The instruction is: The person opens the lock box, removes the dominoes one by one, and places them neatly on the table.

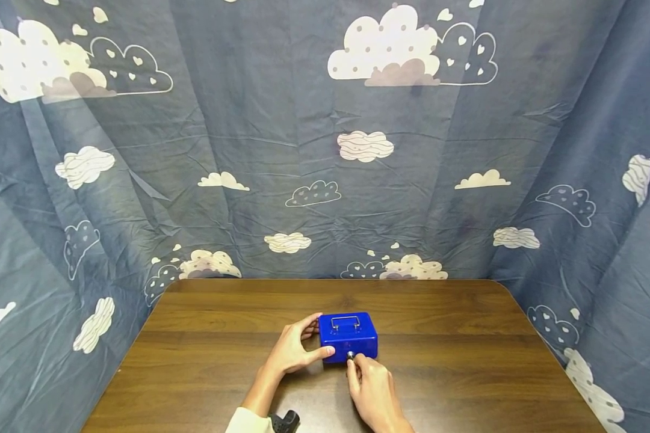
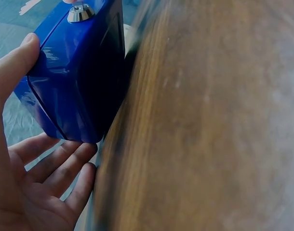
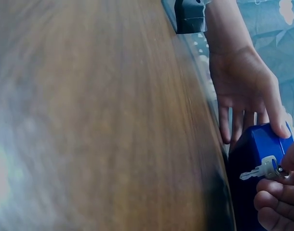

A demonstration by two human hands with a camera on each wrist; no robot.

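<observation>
A small blue cash box (image 1: 360, 346) with a folding wire handle (image 1: 345, 318) on its lid sits closed on the table. My left hand (image 1: 291, 349) holds it from the left side, thumb at the front corner and fingers along the side and back. At the silver lock (image 2: 80, 13) on the front face, my right hand (image 1: 375, 388) pinches a key, mostly hidden by the fingertips. A second silver key (image 3: 257, 172) hangs beside those fingers in the right wrist view, its blade pointing away from the box.
The brown wooden table (image 1: 206, 373) spreads out around the box. A blue curtain (image 1: 271, 120) with cloud prints hangs behind it and along both sides. A black wrist-camera mount (image 1: 286, 421) is on the left wrist, by the white sleeve (image 1: 247, 421).
</observation>
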